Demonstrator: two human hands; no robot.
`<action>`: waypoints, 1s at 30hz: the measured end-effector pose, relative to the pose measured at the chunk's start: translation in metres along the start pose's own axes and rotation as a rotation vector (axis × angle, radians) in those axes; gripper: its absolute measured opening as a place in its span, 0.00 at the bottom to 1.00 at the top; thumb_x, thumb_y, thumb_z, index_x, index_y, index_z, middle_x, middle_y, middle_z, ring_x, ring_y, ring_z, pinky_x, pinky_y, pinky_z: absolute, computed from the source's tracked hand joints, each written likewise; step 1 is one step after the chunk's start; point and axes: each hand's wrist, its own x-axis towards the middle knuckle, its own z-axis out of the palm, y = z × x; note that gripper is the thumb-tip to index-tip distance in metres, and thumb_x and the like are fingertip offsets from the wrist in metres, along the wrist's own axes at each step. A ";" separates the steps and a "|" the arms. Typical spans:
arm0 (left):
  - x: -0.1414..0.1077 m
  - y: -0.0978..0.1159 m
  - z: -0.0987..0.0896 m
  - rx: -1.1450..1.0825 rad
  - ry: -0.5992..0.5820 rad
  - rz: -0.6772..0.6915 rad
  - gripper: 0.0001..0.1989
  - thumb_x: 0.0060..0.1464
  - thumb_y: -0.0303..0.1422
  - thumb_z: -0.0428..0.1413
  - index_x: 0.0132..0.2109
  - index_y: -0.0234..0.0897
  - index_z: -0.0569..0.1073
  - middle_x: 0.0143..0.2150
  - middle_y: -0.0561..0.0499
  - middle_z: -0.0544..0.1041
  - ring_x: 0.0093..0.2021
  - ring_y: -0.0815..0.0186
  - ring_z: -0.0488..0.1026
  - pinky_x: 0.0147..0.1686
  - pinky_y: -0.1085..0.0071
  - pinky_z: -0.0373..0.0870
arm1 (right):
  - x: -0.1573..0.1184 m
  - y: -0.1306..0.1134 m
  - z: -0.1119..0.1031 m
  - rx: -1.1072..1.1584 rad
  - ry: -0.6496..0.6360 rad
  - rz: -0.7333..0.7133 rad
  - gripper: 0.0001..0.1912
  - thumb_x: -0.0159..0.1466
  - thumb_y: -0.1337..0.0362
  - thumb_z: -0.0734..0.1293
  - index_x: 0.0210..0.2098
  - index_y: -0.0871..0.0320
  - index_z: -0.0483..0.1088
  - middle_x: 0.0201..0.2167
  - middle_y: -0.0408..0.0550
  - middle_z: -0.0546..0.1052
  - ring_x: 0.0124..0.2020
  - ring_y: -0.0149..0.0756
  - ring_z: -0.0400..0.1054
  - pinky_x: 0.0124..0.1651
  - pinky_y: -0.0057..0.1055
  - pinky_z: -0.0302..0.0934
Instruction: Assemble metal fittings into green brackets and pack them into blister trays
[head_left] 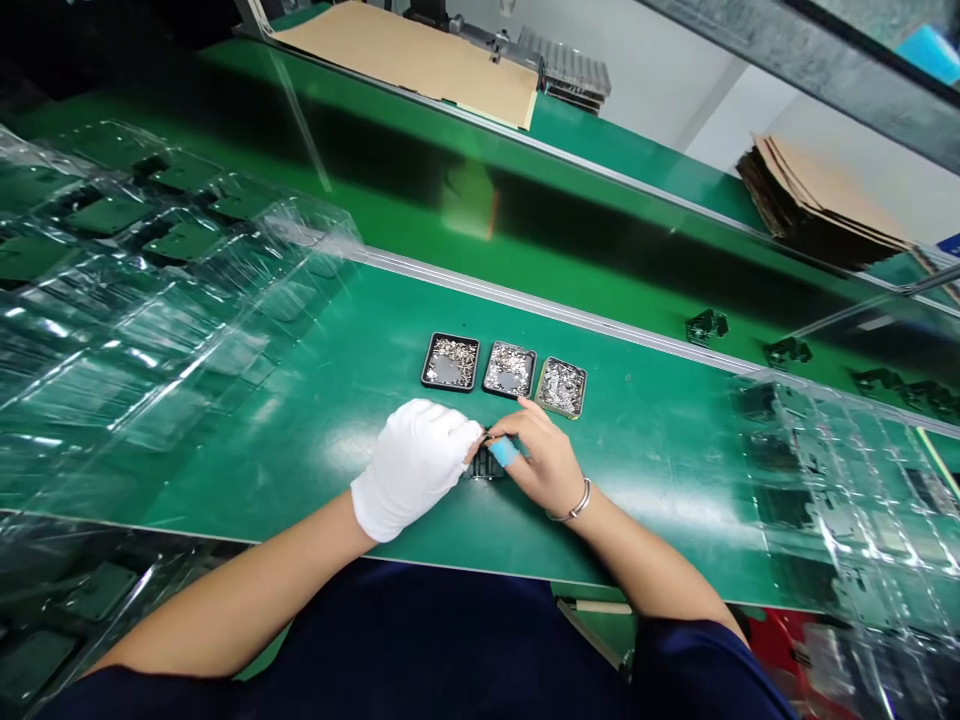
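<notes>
Where the dark part [485, 464] lies: at the centre of the frame, on the green table [315, 520], partly covered by the fingertips.
Gloved left hand [412, 468]: set at the left side of the part, fingers curled together; whether they are clamped on it cannot be told. Judged best used as the steadying side, with light, even pressure.
Bare right hand [541, 455]: brought in from the right, thumb and forefinger nearly together by the part's upper edge; any grip between them is too small to be made out. Fine alignment is best done with the fingertips, without force.
Blue wrap [503, 452]: worn on the right thumb; its edge should be kept from snagging.
Three small trays [450, 388]: lined up just above the hands, filled with shiny metal bits; sleeves and knuckles are best held clear so nothing is tipped.
Bracelet [580, 503]: worn on the right wrist; scraping is best avoided.
</notes>
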 end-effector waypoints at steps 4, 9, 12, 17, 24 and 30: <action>-0.006 -0.009 0.011 -0.338 -0.006 -0.176 0.11 0.58 0.35 0.50 0.40 0.35 0.74 0.37 0.46 0.78 0.39 0.60 0.75 0.39 0.64 0.70 | 0.002 0.007 0.002 0.031 0.046 0.070 0.05 0.60 0.69 0.62 0.33 0.54 0.67 0.33 0.44 0.74 0.37 0.35 0.69 0.54 0.43 0.59; -0.011 -0.017 0.033 -0.746 -0.267 -0.364 0.17 0.55 0.32 0.48 0.50 0.36 0.70 0.51 0.46 0.75 0.51 0.62 0.72 0.53 0.64 0.68 | 0.001 0.021 0.014 0.146 0.026 0.171 0.04 0.57 0.70 0.63 0.29 0.54 0.67 0.35 0.47 0.72 0.40 0.37 0.67 0.44 0.39 0.63; -0.011 -0.017 0.037 -0.821 -0.332 -0.402 0.16 0.56 0.34 0.47 0.49 0.35 0.71 0.50 0.45 0.76 0.49 0.61 0.73 0.51 0.63 0.69 | -0.001 0.023 0.020 0.127 0.021 0.170 0.05 0.57 0.71 0.63 0.30 0.54 0.66 0.34 0.46 0.72 0.39 0.37 0.67 0.45 0.40 0.62; -0.010 -0.016 0.034 -0.820 -0.341 -0.422 0.16 0.55 0.33 0.47 0.48 0.36 0.71 0.49 0.46 0.76 0.48 0.60 0.73 0.50 0.63 0.69 | -0.002 0.020 0.023 0.071 0.027 0.176 0.04 0.58 0.69 0.62 0.30 0.53 0.65 0.33 0.45 0.73 0.38 0.37 0.68 0.50 0.44 0.58; -0.009 -0.015 0.032 -0.861 -0.347 -0.437 0.15 0.55 0.34 0.48 0.47 0.35 0.71 0.48 0.45 0.76 0.48 0.60 0.73 0.50 0.64 0.70 | -0.003 0.023 0.026 0.217 0.080 0.171 0.04 0.60 0.69 0.63 0.31 0.54 0.65 0.32 0.45 0.72 0.37 0.35 0.67 0.45 0.38 0.61; -0.008 -0.015 0.030 -0.881 -0.347 -0.451 0.15 0.56 0.35 0.48 0.47 0.36 0.71 0.48 0.45 0.76 0.48 0.60 0.73 0.49 0.63 0.69 | -0.003 0.020 0.027 0.195 0.071 0.204 0.04 0.60 0.69 0.63 0.30 0.54 0.65 0.33 0.46 0.72 0.38 0.36 0.67 0.43 0.38 0.62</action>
